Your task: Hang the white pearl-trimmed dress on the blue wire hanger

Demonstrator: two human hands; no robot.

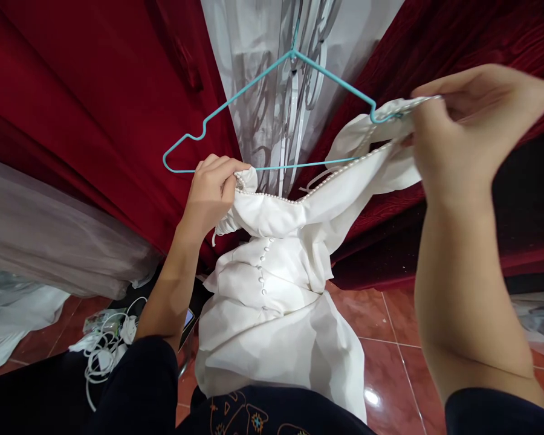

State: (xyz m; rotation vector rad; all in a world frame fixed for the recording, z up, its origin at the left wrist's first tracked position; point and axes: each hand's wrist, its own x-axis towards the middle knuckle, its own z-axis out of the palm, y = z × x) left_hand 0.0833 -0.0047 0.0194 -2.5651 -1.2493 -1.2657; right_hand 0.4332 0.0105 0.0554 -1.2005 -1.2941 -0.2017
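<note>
Head view only, looking down over a white dress [276, 296] that the person holds up in front of them. The fabric looks smooth and satiny, a bit crumpled up top, with a row of small round buttons [263, 272] running down the middle and a thin line of pearl-like beads [344, 172] along the upper edge.

The left hand [211, 190] is closed on the gathered, ruffled corner of the dress, fingers curled around the bunched cloth just below the hanger's bottom bar. The right hand [462, 130] is pinched shut on the other corner, up at the right shoulder of the hanger [272, 109] — the beaded edge is stretched between the two hands, which are well apart.

The hanger is thin teal wire, triangle shaped with a notch at each shoulder, and its hook goes up out of frame. The dress's right corner sits at that right notch; the left end of the wire is bare.

Behind it all: deep red curtains [72, 103] with a velvety ribbed look, and a sheer white patterned panel [272, 60] between them. Below — glossy reddish floor tiles [390, 350] and a tangle of white cables [109, 344] on the left.
</note>
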